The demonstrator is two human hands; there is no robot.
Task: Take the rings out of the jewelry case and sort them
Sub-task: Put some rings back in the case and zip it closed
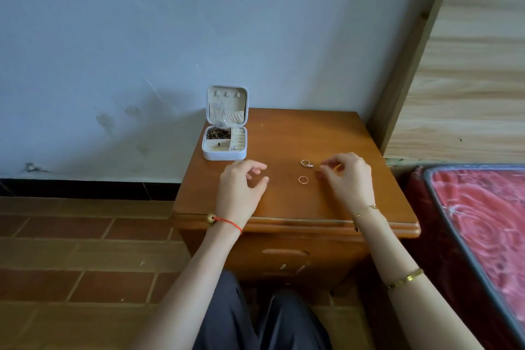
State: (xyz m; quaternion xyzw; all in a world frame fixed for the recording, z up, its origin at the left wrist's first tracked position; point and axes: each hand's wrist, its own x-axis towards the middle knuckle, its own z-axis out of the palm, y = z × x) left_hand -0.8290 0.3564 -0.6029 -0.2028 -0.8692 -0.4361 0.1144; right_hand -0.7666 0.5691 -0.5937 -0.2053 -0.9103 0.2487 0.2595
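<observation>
Wooden and warm-toned, the nightstand (341,133) stands against a pale blue wall with a red-patterned mattress (483,221) at its right side, and on its top the sorting is under way. Two rings lie on the bare wood well right of the case: a ring with a small setting (306,163) farther back and a plain band (303,179) just in front of it, close together but apart. The white jewelry case (224,139) sits open at the back left corner, lid upright, with dark beads in one compartment and what looks like more small pieces in the ring rolls on its right side, though they are too small to name. The right hand (348,179) hovers just right of the two rings, its thumb and forefinger drawn close together as if pinching; whether a third ring sits between them cannot be told. The left hand (241,187) rests near the case's front edge, fingers loosely curled and apart, holding nothing. By the look of it the step in hand is laying rings out in a group. The next move likely calls for a fine pinch into the narrow ring rolls, lifting one piece without dragging its neighbours.
</observation>
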